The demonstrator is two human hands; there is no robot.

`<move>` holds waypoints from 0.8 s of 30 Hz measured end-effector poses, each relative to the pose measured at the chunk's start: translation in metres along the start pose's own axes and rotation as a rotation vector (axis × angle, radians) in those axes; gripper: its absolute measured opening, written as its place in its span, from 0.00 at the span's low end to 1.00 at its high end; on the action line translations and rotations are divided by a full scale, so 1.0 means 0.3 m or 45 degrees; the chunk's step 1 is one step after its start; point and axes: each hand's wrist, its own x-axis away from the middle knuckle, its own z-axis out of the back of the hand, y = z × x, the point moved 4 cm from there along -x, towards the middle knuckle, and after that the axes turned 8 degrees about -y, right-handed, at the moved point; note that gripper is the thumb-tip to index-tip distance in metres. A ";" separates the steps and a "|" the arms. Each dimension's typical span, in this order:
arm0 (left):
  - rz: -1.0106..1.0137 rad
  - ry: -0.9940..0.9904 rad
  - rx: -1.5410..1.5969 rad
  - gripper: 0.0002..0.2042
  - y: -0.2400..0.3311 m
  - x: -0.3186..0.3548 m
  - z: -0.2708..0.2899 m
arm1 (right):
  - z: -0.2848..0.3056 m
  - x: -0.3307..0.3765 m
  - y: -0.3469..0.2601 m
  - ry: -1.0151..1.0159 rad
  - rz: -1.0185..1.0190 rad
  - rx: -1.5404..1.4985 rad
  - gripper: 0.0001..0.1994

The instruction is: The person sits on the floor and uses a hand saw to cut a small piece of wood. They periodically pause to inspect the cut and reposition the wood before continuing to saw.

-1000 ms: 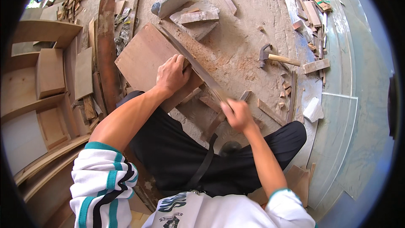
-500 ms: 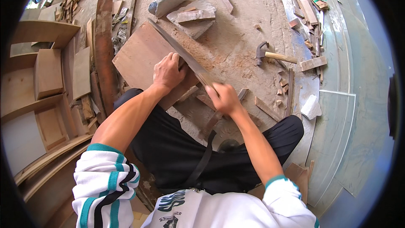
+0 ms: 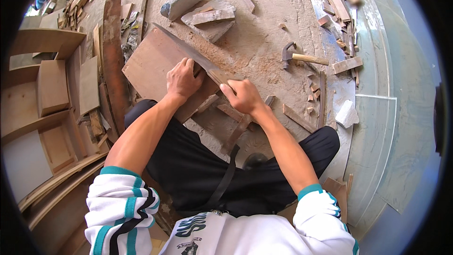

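Note:
A handsaw (image 3: 191,55) with a thin steel blade and a wooden handle runs slantwise along the right edge of a brown wooden panel (image 3: 150,62). My right hand (image 3: 242,95) is closed round its handle, at the near end. The blade's far end reaches the panel's far corner. My left hand (image 3: 183,79) is closed over the panel's edge, just left of the saw, with some fingertips hidden. The panel tilts over my left knee, and a darker side face shows below my left hand. Sawdust (image 3: 224,59) lies on the floor beside the blade.
A claw hammer (image 3: 304,58) lies to the right among wood offcuts. Beyond the panel are concrete blocks (image 3: 183,2). Wooden cabinet frames (image 3: 52,71) stand at the left, glass sheets (image 3: 373,137) lie at the right, and a white chunk (image 3: 347,114) sits near my right knee.
My right hand has pushed the handsaw forward and to the left along the panel's edge. My left hand keeps its hold on the panel. The view has shifted slightly.

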 end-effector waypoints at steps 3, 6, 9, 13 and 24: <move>0.012 0.003 -0.008 0.15 -0.004 0.008 0.003 | -0.012 0.056 0.012 0.041 0.034 -0.034 0.21; 0.029 -0.003 0.025 0.15 -0.015 0.013 -0.003 | 0.009 0.329 0.014 0.019 -0.017 -0.106 0.19; 0.006 0.016 0.033 0.14 -0.021 0.013 0.006 | 0.020 0.353 -0.004 0.024 -0.039 -0.163 0.18; -0.019 0.017 0.027 0.14 0.009 -0.004 0.006 | -0.020 -0.009 0.005 0.020 -0.016 -0.013 0.20; 0.018 -0.030 0.069 0.14 -0.017 0.019 0.025 | 0.021 0.339 -0.022 -0.065 -0.157 -0.175 0.18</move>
